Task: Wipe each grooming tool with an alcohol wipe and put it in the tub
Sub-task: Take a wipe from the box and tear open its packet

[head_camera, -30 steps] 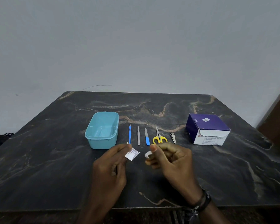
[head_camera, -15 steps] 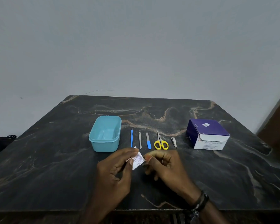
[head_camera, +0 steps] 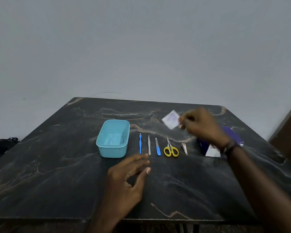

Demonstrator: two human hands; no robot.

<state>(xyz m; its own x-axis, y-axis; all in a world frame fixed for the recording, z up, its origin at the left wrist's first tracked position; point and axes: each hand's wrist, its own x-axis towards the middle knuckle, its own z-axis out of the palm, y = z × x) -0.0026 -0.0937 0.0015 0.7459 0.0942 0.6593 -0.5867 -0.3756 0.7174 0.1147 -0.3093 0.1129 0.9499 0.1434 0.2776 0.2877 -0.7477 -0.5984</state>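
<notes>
Tools sit in a row on the dark marbled table [head_camera: 57,165], just right of the tub [head_camera: 113,138], none touching each other. Left to right: blue pick [head_camera: 140,143], steel pusher [head_camera: 149,145], blue-handled file [head_camera: 157,146], yellow scissors [head_camera: 170,148], clippers [head_camera: 184,149]. All lie roughly parallel, tips pointing away from the person.

Tub: teal, open top, nothing visible inside.

Right hand [head_camera: 200,125] is raised over the far right of the table, motion-blurred. Its fingertips pinch one corner of a white packet [head_camera: 171,119], which hangs out to the left of the hand, beyond the scissors and clippers. Can't tell whether the packet is torn or whether a wipe is also in that hand. Dark band on the right wrist.

Left hand [head_camera: 131,172] is low over the near table, fingers straight and loosely spread, holding nothing. Fingertips end just short of the near ends of the pick and pusher; contact not evident.

Purple and white box [head_camera: 212,149] is at the right, beyond the clippers, mostly hidden behind the right forearm.

Plain grey wall [head_camera: 141,47] behind the table.
</notes>
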